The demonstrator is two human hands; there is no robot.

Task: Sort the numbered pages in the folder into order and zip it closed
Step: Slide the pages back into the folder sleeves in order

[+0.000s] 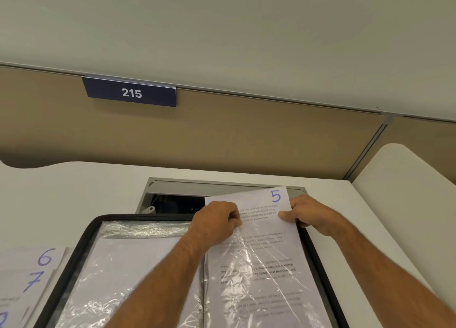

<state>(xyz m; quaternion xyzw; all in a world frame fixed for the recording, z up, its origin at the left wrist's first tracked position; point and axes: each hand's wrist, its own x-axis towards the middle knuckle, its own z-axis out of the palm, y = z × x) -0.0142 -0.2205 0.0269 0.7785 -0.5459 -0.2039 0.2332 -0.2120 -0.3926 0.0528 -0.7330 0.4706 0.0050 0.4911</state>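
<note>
An open black zip folder (81, 243) lies flat on the white desk with clear plastic sleeves on both halves. A printed page marked 5 (266, 204) sticks partly out of the top of the right-hand sleeve (261, 273). My left hand (214, 219) pinches the sleeve's upper left edge at the page's left side. My right hand (303, 214) pinches the page's right edge, thumb on top. The left sleeve (118, 266) holds a page with its blank side up. Loose pages marked 6 (45, 256) and 7 (34, 280) lie left of the folder.
An open cable hatch (172, 199) in the desk sits just behind the folder. A tan partition wall carries a dark plate reading 215 (132, 93). Another white desk section (407, 179) curves away at the right. A further loose page shows at the bottom left corner.
</note>
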